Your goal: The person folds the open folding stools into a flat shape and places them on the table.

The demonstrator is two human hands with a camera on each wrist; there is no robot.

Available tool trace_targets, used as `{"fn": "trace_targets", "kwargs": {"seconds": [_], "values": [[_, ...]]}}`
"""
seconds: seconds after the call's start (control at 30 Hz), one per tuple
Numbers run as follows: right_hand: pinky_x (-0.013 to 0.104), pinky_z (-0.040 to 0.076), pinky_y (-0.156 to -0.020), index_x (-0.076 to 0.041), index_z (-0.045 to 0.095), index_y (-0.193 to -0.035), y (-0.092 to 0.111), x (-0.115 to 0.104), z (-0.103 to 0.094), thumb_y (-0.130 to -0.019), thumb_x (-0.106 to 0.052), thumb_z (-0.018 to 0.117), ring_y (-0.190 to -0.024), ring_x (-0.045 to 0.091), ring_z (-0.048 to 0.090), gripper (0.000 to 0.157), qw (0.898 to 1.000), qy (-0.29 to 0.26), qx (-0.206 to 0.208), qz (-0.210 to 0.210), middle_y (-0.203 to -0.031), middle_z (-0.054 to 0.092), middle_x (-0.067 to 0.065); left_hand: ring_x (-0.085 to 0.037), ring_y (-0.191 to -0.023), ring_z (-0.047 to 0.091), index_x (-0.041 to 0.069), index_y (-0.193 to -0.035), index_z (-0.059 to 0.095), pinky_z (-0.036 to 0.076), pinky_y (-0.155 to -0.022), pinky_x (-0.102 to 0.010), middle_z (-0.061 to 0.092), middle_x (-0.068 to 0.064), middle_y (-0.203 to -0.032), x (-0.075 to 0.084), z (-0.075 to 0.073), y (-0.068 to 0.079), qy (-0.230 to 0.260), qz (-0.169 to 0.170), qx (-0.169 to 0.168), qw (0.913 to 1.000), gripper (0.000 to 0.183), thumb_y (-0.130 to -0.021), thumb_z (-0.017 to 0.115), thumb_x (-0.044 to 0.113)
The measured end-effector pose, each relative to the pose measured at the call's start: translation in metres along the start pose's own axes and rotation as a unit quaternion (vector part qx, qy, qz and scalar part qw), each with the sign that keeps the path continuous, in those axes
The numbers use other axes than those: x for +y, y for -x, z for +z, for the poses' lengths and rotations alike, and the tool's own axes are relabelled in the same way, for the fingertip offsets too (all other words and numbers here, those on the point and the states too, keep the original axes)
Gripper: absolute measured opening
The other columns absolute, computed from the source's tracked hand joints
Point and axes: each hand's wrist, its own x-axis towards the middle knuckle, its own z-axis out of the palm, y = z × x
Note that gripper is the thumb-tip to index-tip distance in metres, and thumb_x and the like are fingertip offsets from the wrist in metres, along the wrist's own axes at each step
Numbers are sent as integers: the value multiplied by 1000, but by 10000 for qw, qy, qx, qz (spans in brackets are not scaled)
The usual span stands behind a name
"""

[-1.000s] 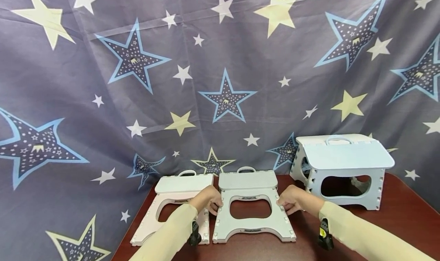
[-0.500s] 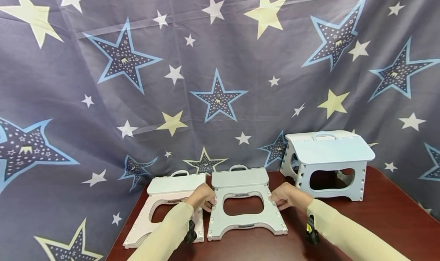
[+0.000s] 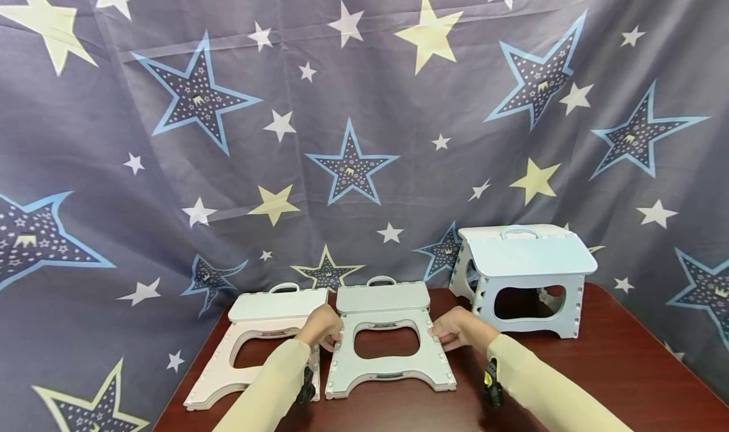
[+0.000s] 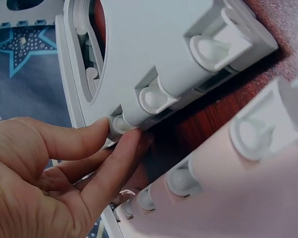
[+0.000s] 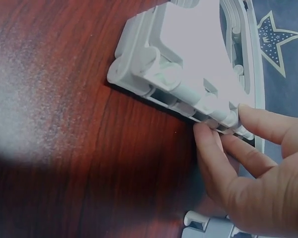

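Observation:
A pale green-white folding stool (image 3: 393,371), folded flat, lies on the table between both hands. My left hand (image 3: 324,326) pinches its left edge, and in the left wrist view the thumb (image 4: 87,141) and a bent forefinger meet at a hinge knob. My right hand (image 3: 452,331) grips the opposite edge; the right wrist view has the thumb (image 5: 268,124) on top and fingertips against the hinged side. Close on the left lies a pale pink folded stool (image 3: 219,375), partly covered by my left sleeve.
A light blue stool (image 3: 529,261) stands unfolded at the back right of the dark red table (image 3: 621,369). A grey curtain (image 3: 319,229) with stars hangs right behind the stools. A black wrist strap (image 3: 492,384) sits on the right sleeve.
The head view has turned to the right, so everything appears farther left. Both hands keep their hold on the middle stool, which has not visibly moved against the others.

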Motion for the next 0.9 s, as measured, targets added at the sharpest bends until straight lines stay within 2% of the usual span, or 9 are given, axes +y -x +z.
{"fn": "trace_targets", "kwargs": {"seconds": [0.1,0.27,0.4,0.53,0.6,0.73,0.8,0.87,0.9], "values": [[46,61,-80,11,70,-103,-3,-2,5,-86,4,75,-74,21,69,19,10000,30,19,-19,-79,71,11,-29,-65,75,-6,-88,57,62,-60,-33,70,-18,-75,-3,-2,-3,-156,-29,54,9999,9,-86,65,-11],[45,62,-79,9,71,-96,-5,-9,14,-86,4,76,-73,21,69,12,9999,119,58,-50,-77,70,12,-24,-60,74,0,-76,52,61,-60,-31,67,-12,-66,-8,-10,-3,-384,-78,87,9992,19,-86,65,-9],[44,62,-78,7,71,-90,-7,-10,17,-85,4,76,-71,20,67,8,9999,68,77,-78,-76,68,10,-20,-57,72,1,-71,53,61,-60,-29,66,-11,-64,-10,-14,-3,-614,-69,131,9980,22,-87,65,-7],[45,62,-78,9,71,-92,-6,-7,16,-84,5,76,-70,20,65,10,9997,-28,184,-142,-75,65,10,-20,-57,72,0,-71,55,60,-58,-27,65,-10,-64,-8,-13,-5,-782,19,187,9968,20,-87,66,-6],[46,62,-79,10,70,-94,-4,-5,15,-84,6,75,-71,21,65,12,9996,-27,193,-181,-76,63,10,-19,-56,72,0,-72,55,59,-58,-26,64,-9,-63,-7,-11,-6,-839,7,117,9964,20,-88,66,-4],[47,62,-79,11,70,-95,-2,0,9,-84,6,75,-72,21,68,13,9997,-48,99,-217,-77,67,11,-14,-59,72,5,-67,51,58,-61,-22,57,-2,-57,-6,-6,-8,-1051,-53,-303,9940,29,-93,65,0],[46,62,-78,11,71,-94,-1,2,7,-83,7,76,-72,20,68,12,9997,-63,94,-219,-76,68,11,-14,-63,74,8,-62,49,57,-63,-20,53,2,-54,-5,-5,-7,-1421,80,-523,9884,37,-95,65,3],[47,62,-78,11,71,-96,0,3,3,-84,7,76,-72,21,68,14,9996,-49,81,-248,-77,69,11,-13,-68,75,11,-57,46,56,-64,-19,49,5,-50,-1,-4,-6,-1902,264,-701,9789,44,-97,64,5],[47,62,-78,12,70,-96,0,3,1,-84,7,76,-73,21,69,14,9996,-36,80,-273,-78,69,12,-13,-69,75,13,-55,45,55,-65,-18,48,6,-49,2,-3,-5,-2220,396,-767,9712,46,-97,64,7]]}}
